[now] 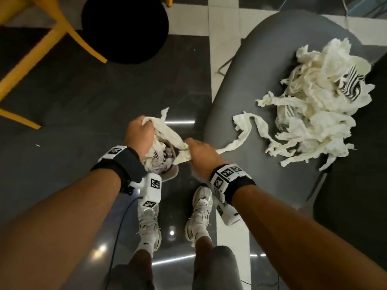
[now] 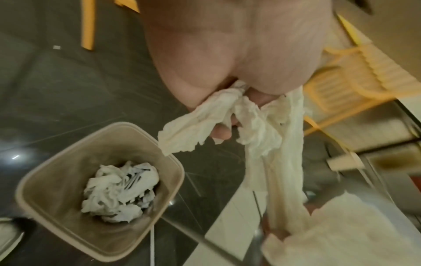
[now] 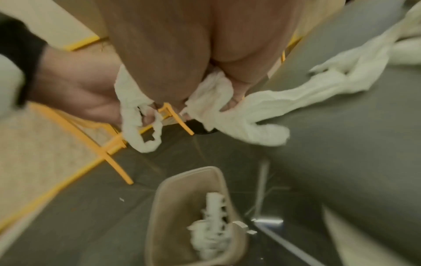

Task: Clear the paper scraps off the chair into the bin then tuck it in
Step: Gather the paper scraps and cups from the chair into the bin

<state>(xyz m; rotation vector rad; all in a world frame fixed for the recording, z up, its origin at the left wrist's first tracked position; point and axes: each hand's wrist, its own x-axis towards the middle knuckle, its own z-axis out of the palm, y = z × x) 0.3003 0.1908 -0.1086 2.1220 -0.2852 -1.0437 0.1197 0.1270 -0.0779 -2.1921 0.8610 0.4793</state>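
A big heap of white paper scraps (image 1: 314, 109) lies on the grey chair seat (image 1: 234, 84) at the right. Both hands hang over the beige bin (image 2: 56, 212) on the floor, which holds crumpled scraps (image 2: 118, 190). My left hand (image 1: 139, 132) grips a bunch of paper strips (image 2: 205, 124). My right hand (image 1: 199, 151) grips the other end of the strips (image 3: 214, 93), and a long strip (image 1: 240, 135) trails from it back onto the seat. In the head view the hands hide most of the bin (image 1: 172, 174).
A yellow-legged chair (image 1: 31, 65) stands at the left beside a round black stool (image 1: 125, 28). The floor is dark glossy tile with white bands (image 1: 211, 59). My two shoes (image 1: 201, 212) stand just behind the bin. A cable (image 1: 119, 237) hangs from the left wrist.
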